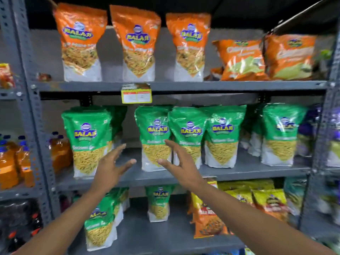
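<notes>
Film on the green pouch (pixel 155 133) looks thin and shiny, so I judge it light, soft and a little slippery, with brittle snack sticks inside. It stands upright on the middle shelf (pixel 239 172), close against a neighbour pouch (pixel 189 126) on one side and with an open gap on the other. The left hand (pixel 109 167) and right hand (pixel 181 167) hover before it, each grip spread wide and holding nothing. Both flat sides seem the best hold. The upper shelf edge (pixel 202 86) gives little headroom, so drawing it forward looks safer.
</notes>
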{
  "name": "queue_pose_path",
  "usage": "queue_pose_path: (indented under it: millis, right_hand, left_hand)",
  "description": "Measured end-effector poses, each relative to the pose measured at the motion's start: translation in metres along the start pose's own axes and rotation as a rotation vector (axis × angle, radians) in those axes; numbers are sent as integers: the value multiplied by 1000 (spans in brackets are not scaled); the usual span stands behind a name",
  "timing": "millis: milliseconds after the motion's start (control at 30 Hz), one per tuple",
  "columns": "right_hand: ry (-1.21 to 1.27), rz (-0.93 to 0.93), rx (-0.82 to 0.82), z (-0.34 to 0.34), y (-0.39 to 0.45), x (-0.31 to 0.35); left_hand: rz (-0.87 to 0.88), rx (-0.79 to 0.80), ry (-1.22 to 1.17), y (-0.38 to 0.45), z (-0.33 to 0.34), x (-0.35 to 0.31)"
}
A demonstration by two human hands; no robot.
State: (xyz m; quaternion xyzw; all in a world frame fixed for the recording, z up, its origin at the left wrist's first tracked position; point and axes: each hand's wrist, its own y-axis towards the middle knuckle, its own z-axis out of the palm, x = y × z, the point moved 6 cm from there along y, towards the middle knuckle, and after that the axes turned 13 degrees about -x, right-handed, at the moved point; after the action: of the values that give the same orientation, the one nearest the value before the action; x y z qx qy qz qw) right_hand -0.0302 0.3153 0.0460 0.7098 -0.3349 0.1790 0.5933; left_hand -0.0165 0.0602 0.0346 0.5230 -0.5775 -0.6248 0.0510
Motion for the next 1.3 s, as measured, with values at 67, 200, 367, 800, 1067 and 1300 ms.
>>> queue_pose_path:
  millis: [67,200,367,800,1067,1300]
  right_hand:
    - [-28,13,-21,-27,9,-16]
    - [-63,41,-56,-71,25,-52]
    - [-95,119,-119,-104,38,-97]
    - [-64,319,-79,-93,50,-183]
    - [-97,427,42,-77,57,-212]
    - [-135,396,24,-76,55,-216]
  left_hand:
    - [-13,60,-67,8,36,-13]
    - [-9,147,-109,11,103,-31]
    - [-78,228,-182,2,160,-37]
    - [-169,301,-160,-19,229,-38]
    - [-152,265,-137,-17,232,-27]
    - [-136,227,-93,-13,223,-30]
